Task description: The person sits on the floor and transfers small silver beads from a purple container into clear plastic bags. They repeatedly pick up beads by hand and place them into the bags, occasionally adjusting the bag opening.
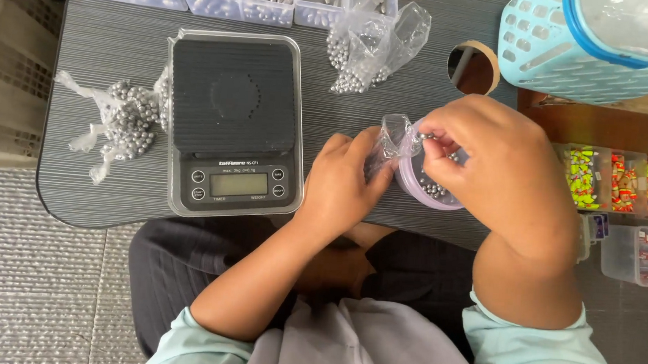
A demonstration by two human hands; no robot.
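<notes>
The left hand point(343, 179) pinches the thin, floppy clear plastic bag point(389, 137) open by its rim, while the right hand point(492, 167) pinches small, heavy, slippery-looking shiny metal balls point(426, 140) above the round purple plastic dish point(430, 189).

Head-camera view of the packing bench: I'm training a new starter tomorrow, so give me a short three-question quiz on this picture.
1. True or false: a bag of balls lies on the platform of the digital scale.
2. Which hand pinches small metal balls over the lilac dish? A) left hand B) right hand
3. Fill in: the left hand holds a small clear ____ open beside the dish.

Key
1. False: the platform is bare; the tied bag of balls lies on the table left of the scale.
2. B.
3. Bag.
</notes>
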